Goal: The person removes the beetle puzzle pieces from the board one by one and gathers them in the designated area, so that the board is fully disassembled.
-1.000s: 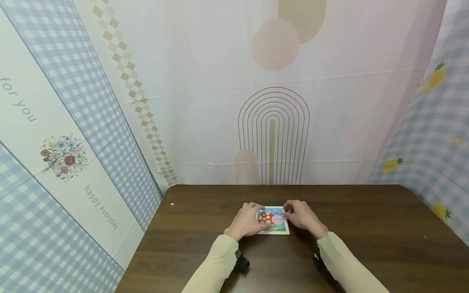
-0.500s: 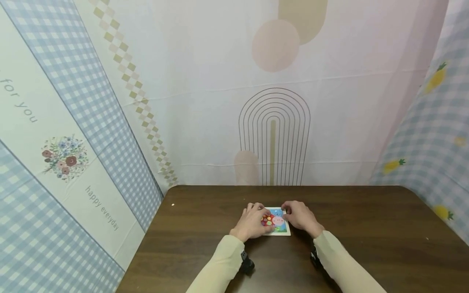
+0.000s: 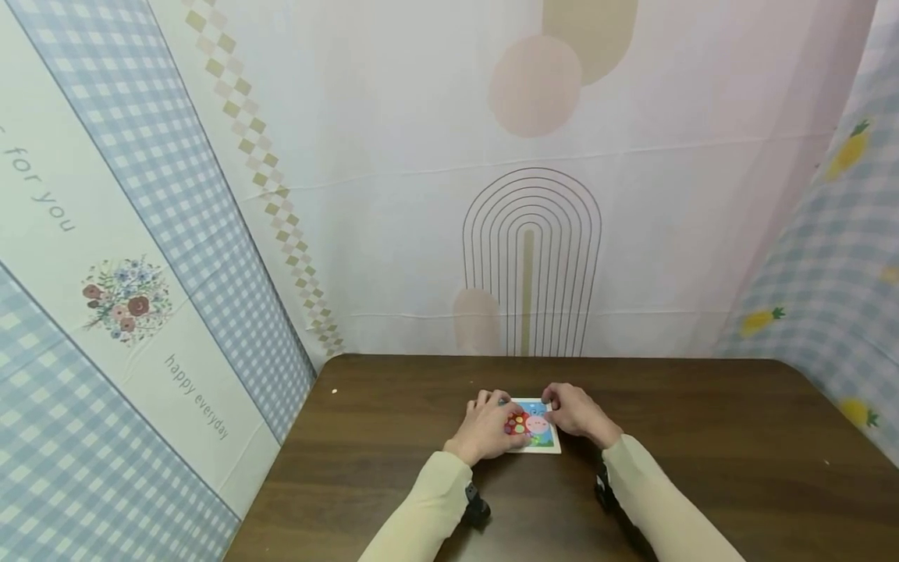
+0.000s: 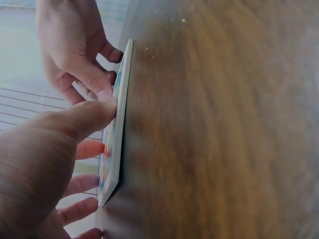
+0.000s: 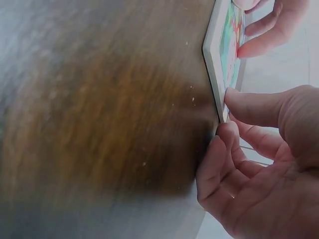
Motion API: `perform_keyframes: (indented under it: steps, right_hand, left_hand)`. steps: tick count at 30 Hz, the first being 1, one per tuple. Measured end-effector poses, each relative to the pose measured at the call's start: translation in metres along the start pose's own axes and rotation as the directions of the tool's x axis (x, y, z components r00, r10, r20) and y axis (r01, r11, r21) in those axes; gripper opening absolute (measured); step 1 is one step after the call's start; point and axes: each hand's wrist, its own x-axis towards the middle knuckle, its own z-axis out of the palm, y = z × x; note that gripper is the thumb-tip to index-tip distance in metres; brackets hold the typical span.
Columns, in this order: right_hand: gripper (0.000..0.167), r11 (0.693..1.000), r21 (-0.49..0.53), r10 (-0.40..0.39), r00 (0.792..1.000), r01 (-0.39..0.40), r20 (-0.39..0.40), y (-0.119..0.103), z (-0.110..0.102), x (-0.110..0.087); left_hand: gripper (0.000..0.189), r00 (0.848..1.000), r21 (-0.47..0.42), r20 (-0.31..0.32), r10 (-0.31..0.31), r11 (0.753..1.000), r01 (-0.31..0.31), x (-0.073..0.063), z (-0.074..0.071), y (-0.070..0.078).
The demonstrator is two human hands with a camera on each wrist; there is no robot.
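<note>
A thin square ladybug picture board (image 3: 538, 424) with a white border lies flat on the brown table. My left hand (image 3: 486, 428) spreads over its left part, hiding that side. In the left wrist view, the left thumb (image 4: 94, 118) lies on the near border and the fingertips touch the picture. My right hand (image 3: 577, 411) is at the far right corner. In the right wrist view, the right thumb (image 5: 254, 107) presses on the board's border while curled fingers meet the edge beside it, pinching the corner.
The dark wooden table (image 3: 372, 437) extends around the board, with a few tiny white specks on it. Behind it hangs a pale printed cloth (image 3: 393, 257). Checked cloths flank the left and right. A small black wrist camera (image 3: 476, 507) sits on the left forearm.
My left hand has slid slightly right, covering more of the ladybug picture. The right hand has stayed at the board's far right corner. The head view has shifted a little.
</note>
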Motion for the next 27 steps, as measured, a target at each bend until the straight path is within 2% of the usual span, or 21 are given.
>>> perform_keyframes:
  steps: [11, 16, 22, 27]
  right_hand:
    - [0.024, 0.998, 0.016, -0.065, 0.997, 0.064, 0.038, 0.004, -0.002, 0.005]
    - [0.022, 0.993, -0.006, -0.115, 0.993, 0.115, 0.012, 0.006, 0.0, 0.002]
    - [0.02, 0.997, -0.014, -0.077, 0.997, 0.076, -0.02, -0.001, 0.004, -0.003]
    - [0.026, 0.999, -0.023, -0.047, 0.998, 0.046, -0.031, -0.006, 0.006, -0.008]
  left_hand:
    - [0.045, 0.999, 0.072, 0.003, 0.042, 0.997, -0.042, 0.001, 0.002, 0.0]
    - [0.048, 0.998, 0.097, 0.016, 0.055, 0.994, -0.056, -0.003, -0.001, 0.003]
    - [0.048, 0.998, 0.088, 0.025, 0.054, 0.994, -0.056, -0.007, -0.001, 0.002]
    - [0.048, 0.998, 0.073, 0.029, 0.059, 0.995, -0.061, -0.01, 0.0, 0.001]
